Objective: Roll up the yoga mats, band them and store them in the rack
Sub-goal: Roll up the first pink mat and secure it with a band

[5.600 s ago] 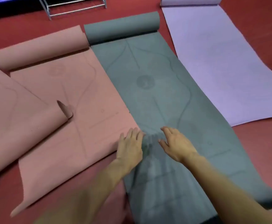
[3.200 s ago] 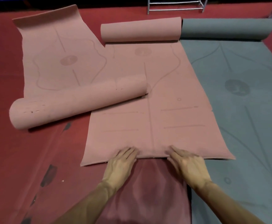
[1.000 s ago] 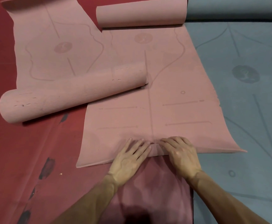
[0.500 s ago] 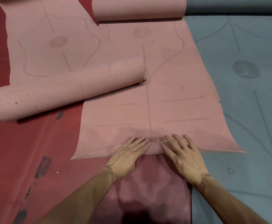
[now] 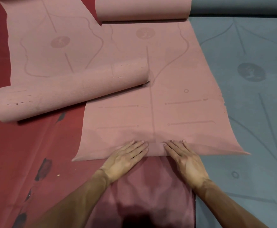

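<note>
A pink yoga mat (image 5: 151,112) lies flat on the red floor in front of me, its far end curled into a roll (image 5: 142,9). My left hand (image 5: 124,160) and my right hand (image 5: 185,160) press with straight fingers on the middle of its near edge, side by side. The near edge is folded over a little under my fingers. A second pink mat (image 5: 52,38) lies to the left, its near end rolled into a loose tube (image 5: 68,91) that overlaps the first mat's left side. A grey-green mat (image 5: 249,96) lies flat on the right.
The red floor (image 5: 27,153) has dark scuff marks at the lower left. The grey-green mat's far end is rolled (image 5: 233,7) at the top right. No rack or bands show in this view.
Over the last second my hands stayed on the pink mat's near edge, sliding slightly forward. Earlier I moved from the grey-green mat to this pink one.
</note>
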Demonstrator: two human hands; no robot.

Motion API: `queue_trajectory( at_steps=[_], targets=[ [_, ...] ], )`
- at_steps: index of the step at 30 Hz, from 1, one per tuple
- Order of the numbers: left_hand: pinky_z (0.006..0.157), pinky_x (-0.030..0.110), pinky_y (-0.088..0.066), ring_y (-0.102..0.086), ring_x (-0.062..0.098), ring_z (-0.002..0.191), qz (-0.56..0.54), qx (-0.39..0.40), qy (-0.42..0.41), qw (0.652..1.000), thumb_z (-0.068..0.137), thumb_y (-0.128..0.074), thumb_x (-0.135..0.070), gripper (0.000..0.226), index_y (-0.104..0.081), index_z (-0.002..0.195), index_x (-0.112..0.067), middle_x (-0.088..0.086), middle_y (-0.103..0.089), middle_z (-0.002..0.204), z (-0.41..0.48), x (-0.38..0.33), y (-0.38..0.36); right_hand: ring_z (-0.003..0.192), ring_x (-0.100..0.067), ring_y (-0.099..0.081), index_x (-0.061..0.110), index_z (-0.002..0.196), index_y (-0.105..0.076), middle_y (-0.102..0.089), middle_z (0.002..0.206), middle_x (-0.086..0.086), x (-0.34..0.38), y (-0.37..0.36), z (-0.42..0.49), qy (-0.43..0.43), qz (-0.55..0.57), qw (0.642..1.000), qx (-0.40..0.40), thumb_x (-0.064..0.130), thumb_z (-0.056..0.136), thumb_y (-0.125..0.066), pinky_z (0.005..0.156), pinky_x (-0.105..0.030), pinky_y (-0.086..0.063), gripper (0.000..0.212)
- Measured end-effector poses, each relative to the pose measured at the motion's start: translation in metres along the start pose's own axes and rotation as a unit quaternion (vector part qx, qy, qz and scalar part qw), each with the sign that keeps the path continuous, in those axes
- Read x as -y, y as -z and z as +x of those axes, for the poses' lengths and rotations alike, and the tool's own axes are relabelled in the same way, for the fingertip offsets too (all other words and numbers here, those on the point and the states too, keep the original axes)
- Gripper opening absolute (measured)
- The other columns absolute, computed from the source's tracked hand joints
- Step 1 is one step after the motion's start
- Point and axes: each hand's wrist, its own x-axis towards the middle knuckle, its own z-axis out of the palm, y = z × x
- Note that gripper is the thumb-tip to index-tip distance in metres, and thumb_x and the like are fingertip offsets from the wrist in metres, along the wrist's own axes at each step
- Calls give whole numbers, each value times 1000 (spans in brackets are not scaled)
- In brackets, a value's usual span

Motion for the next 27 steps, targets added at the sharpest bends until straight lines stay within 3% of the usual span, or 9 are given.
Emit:
queue_trajectory(
  at_steps=[4,6,8,11,16,19,22,25,27],
  targets=[
    [118,55,-27,-48,34,144,58,-15,139,988,81,-35,-1,70,-60,145,-10,9,-56,152,5,-16,1,131,-34,-62,3,137,-65,-67,137,-12,0,-3,7,-17,-35,999,-1,2,78,-34,118,-50,-26,66],
    [120,58,-24,-44,36,147,43,7,198,979,85,-36,-4,67,-58,148,-15,11,-52,155,2,-28,-4,133,-38,-59,3,136,-66,-68,136,-12,3,-4,10,-7,-70,998,-5,5,80,-35,117,-56,-24,64],
    [122,58,-23,-44,32,145,23,22,236,971,99,-42,-21,52,-56,149,-20,11,-50,156,-3,-34,-10,135,-41,-57,4,136,-66,-69,135,-10,7,0,13,-11,-88,996,-10,7,85,-35,116,-59,-25,60],
    [124,55,-21,-51,26,141,-7,19,253,967,104,-42,-39,50,-57,149,-23,6,-56,151,-7,-34,-15,136,-40,-54,9,138,-64,-65,139,-7,13,5,16,-39,-80,996,-7,10,87,-36,113,-55,-32,58],
    [126,50,-19,-54,22,138,-67,-36,281,957,105,-43,-31,42,-65,140,-26,1,-63,144,2,-22,-22,144,-34,-48,6,144,-59,-60,147,-9,11,0,9,-72,-38,996,-20,5,86,-38,121,-53,-29,61],
    [124,51,-22,-54,18,137,-89,-62,273,956,104,-46,-30,41,-67,139,-26,-1,-64,142,3,-20,-22,145,-31,-48,6,141,-62,-61,146,-7,11,-3,8,-96,-21,995,-36,26,107,-36,123,-53,-26,48],
    [126,48,-19,-54,15,138,-123,-66,284,948,106,-46,-37,40,-66,139,-29,-3,-64,142,2,-18,-22,146,-32,-46,12,141,-64,-62,145,-2,14,-4,7,-118,-32,992,-26,40,107,-38,124,-59,-23,51],
    [128,42,-11,-56,14,135,-153,-80,308,936,102,-51,-48,40,-71,133,-30,-5,-66,139,8,-16,-23,145,-37,-44,19,139,-66,-62,145,-2,16,-5,6,-152,-38,987,-30,41,105,-44,123,-65,-18,46],
    [127,44,-15,-56,16,133,-154,-109,308,933,100,-55,-48,39,-74,128,-30,-3,-66,138,11,-16,-23,146,-39,-42,23,138,-67,-58,148,-5,19,-3,7,-178,-37,983,-34,41,103,-50,124,-65,-15,44]
  ],
)
